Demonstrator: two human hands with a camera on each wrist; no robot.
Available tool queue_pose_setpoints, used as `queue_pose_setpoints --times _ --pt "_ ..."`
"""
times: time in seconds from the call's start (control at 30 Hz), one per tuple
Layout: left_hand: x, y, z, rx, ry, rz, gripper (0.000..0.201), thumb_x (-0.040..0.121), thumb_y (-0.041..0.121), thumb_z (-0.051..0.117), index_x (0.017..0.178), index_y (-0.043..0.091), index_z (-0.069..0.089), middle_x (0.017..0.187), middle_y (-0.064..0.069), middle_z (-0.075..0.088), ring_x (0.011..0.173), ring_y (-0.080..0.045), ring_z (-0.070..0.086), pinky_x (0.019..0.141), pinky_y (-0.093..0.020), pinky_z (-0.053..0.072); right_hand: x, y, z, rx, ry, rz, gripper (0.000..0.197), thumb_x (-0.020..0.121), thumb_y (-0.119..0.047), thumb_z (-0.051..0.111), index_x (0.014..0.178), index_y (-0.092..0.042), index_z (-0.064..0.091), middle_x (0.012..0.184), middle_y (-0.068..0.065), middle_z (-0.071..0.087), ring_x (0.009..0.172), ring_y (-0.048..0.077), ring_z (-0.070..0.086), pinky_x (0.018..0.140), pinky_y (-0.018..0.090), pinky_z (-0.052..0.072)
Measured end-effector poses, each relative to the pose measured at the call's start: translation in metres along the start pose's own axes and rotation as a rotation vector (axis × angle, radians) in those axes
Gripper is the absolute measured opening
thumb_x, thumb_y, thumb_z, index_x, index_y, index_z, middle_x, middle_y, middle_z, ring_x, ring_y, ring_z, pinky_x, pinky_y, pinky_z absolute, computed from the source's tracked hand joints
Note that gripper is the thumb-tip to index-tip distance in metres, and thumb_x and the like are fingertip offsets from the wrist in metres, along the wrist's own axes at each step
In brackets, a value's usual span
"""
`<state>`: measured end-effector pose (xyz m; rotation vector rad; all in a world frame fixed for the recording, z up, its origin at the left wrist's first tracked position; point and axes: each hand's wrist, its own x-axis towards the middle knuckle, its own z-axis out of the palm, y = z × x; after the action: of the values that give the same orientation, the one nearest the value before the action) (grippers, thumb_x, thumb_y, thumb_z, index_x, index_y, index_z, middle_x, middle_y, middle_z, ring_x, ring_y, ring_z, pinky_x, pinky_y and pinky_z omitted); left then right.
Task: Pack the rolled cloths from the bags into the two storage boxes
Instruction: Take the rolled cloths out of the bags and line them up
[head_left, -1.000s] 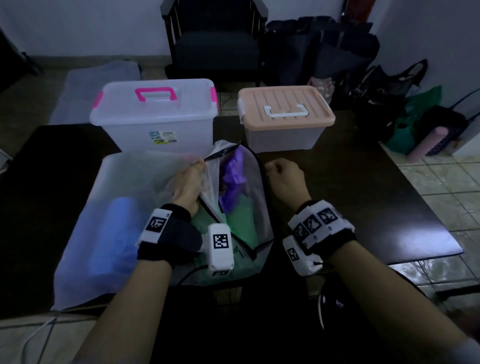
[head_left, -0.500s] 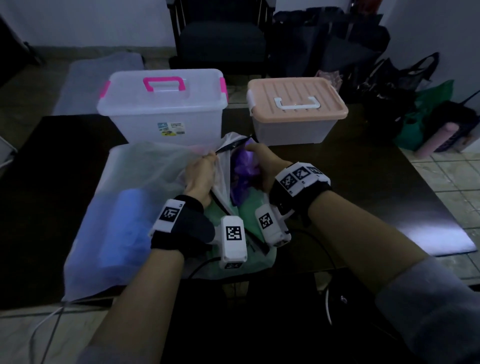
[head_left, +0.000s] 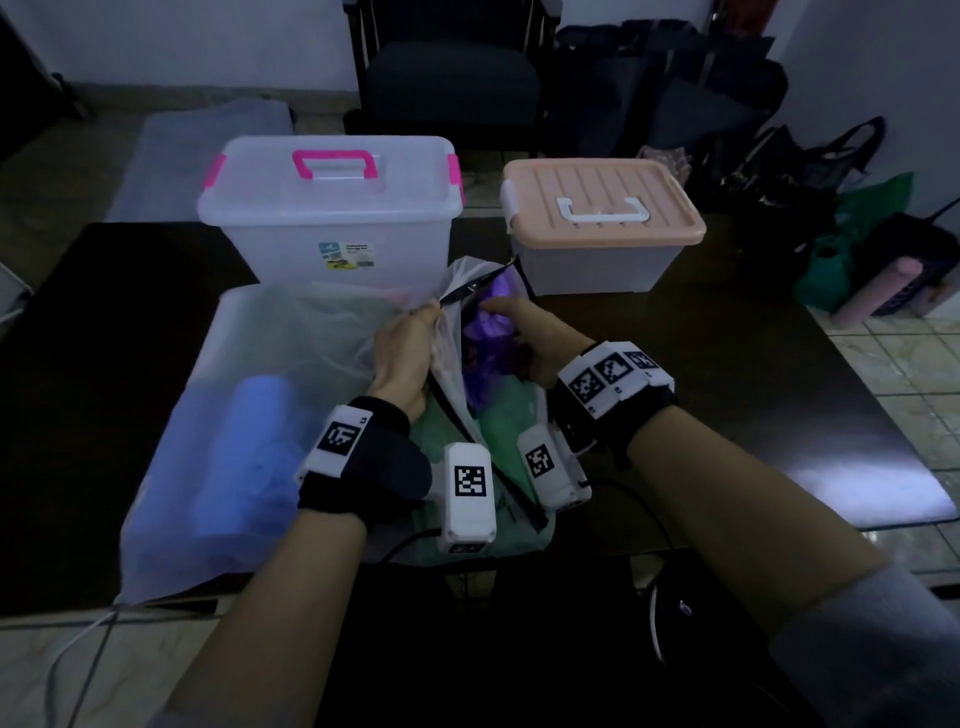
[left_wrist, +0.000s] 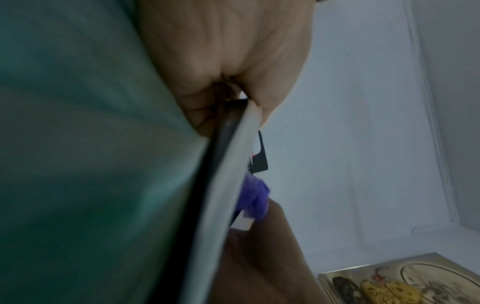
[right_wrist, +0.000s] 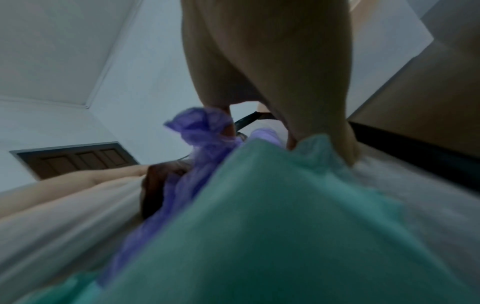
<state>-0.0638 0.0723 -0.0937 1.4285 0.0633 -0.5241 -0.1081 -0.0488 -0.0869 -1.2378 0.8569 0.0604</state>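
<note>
Left hand (head_left: 408, 353) still pinches bag (head_left: 291, 364) edge; right hand (head_left: 524, 338) now grasping purple cloth (head_left: 485, 338).

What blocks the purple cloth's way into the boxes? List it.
Both lids. The pink-handled box and the peach-lidded box are shut. The purple cloth also sits inside the bag, whose edge the left hand holds open; the right hand already reaches it.

table (head_left: 727, 374) — dark | two lidded boxes (head_left: 332, 208) (head_left: 597, 223) at back | translucent bags (head_left: 260, 415) in front
</note>
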Motion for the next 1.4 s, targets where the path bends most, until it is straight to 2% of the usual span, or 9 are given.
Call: queue_pose_setpoints --times 0.17,0.33,0.67,0.83,0.97,1.07,1.13,1.23,1.4 --pt "-0.003 0.001 0.002 -0.038 -0.015 -0.012 0.019 0.093 0.019 0.052 0.08 0.013 0.064 0.077 -0.001 0.065 0.072 -0.014 0.061 0.059 -0.019 0.05 0.004 0.006 -0.005 0.147 -0.032 0.063 0.038 0.086 -0.046 0.051 0.086 -0.009 0.06 0.071 0.006 0.052 0.05 0.016 0.045 0.051 0.022 0.036" --pt "-0.009 0.004 0.004 -0.011 -0.008 0.025 0.021 0.092 0.017 0.053 0.074 0.013 0.062 0.068 0.0 0.061 0.06 -0.007 0.058 0.05 -0.012 0.047 0.003 0.005 -0.006 0.157 -0.096 0.038 0.061 0.085 -0.056 0.046 0.121 -0.009 0.062 0.116 0.016 0.065 0.113 0.032 0.057 0.101 0.041 0.042" --pt "-0.013 0.005 0.007 0.033 -0.047 0.052 0.024 0.092 0.014 0.054 0.069 0.013 0.06 0.049 0.009 0.061 0.045 0.001 0.056 0.048 -0.011 0.044 0.006 0.003 -0.015 0.048 -0.183 0.039 0.031 0.087 -0.031 0.051 0.106 -0.008 0.062 0.098 0.011 0.061 0.083 0.022 0.058 0.082 0.03 0.047" --pt "-0.016 0.006 0.011 0.12 -0.066 0.056 0.02 0.091 0.017 0.057 0.072 0.014 0.062 0.077 -0.005 0.065 0.074 -0.018 0.06 0.07 -0.028 0.048 -0.001 -0.009 -0.021 0.074 -0.208 0.011 0.027 0.093 -0.031 0.049 0.086 -0.007 0.059 0.084 0.011 0.06 0.073 0.022 0.058 0.069 0.033 0.05" --pt "-0.018 0.006 0.014 0.113 -0.047 0.071 0.013 0.09 0.016 0.056 0.084 0.014 0.067 0.097 -0.008 0.068 0.093 -0.021 0.061 0.084 -0.032 0.048 -0.014 -0.027 -0.05 0.085 -0.517 -0.004 0.078 0.037 -0.042 0.092 0.093 0.003 0.061 0.087 0.019 0.069 0.079 0.01 0.068 0.066 0.018 0.055" --pt "-0.016 0.005 0.018 0.085 0.028 0.051 0.019 0.091 0.013 0.051 0.077 0.016 0.063 0.087 -0.005 0.065 0.086 -0.019 0.057 0.076 -0.031 0.047 -0.001 -0.016 -0.096 -0.008 -0.229 0.05 0.082 0.058 -0.011 0.087 0.127 0.008 0.048 0.127 0.022 0.053 0.112 0.011 0.049 0.073 -0.008 0.035" --pt "-0.018 0.002 0.026 0.024 0.003 0.005 0.021 0.094 0.017 0.047 0.082 0.014 0.065 0.089 -0.007 0.065 0.09 -0.023 0.06 0.086 -0.037 0.049 0.002 -0.001 -0.117 -0.171 -0.172 -0.043 0.087 0.047 -0.036 0.089 0.122 -0.009 0.054 0.124 0.01 0.057 0.108 0.021 0.056 0.074 0.008 0.048" --pt "-0.026 -0.002 0.046 0.039 0.048 -0.018 0.03 0.096 0.019 0.045 0.104 -0.002 0.065 0.102 -0.015 0.065 0.101 -0.026 0.061 0.089 -0.035 0.048 -0.004 0.011 -0.147 -0.137 0.013 -0.055 0.03 0.08 -0.036 0.067 0.1 -0.015 0.06 0.099 0.005 0.062 0.08 0.017 0.062 0.07 0.03 0.053" --pt "-0.022 -0.008 0.06 0.025 0.063 0.01 0.018 0.096 0.017 0.045 0.091 0.012 0.061 0.077 0.001 0.058 0.073 -0.012 0.056 0.055 -0.014 0.047 -0.013 0.019 -0.208 -0.489 0.601 -0.073 0.061 0.089 -0.035 0.06 0.129 0.007 0.044 0.125 0.021 0.054 0.106 0.033 0.057 0.079 0.034 0.042"
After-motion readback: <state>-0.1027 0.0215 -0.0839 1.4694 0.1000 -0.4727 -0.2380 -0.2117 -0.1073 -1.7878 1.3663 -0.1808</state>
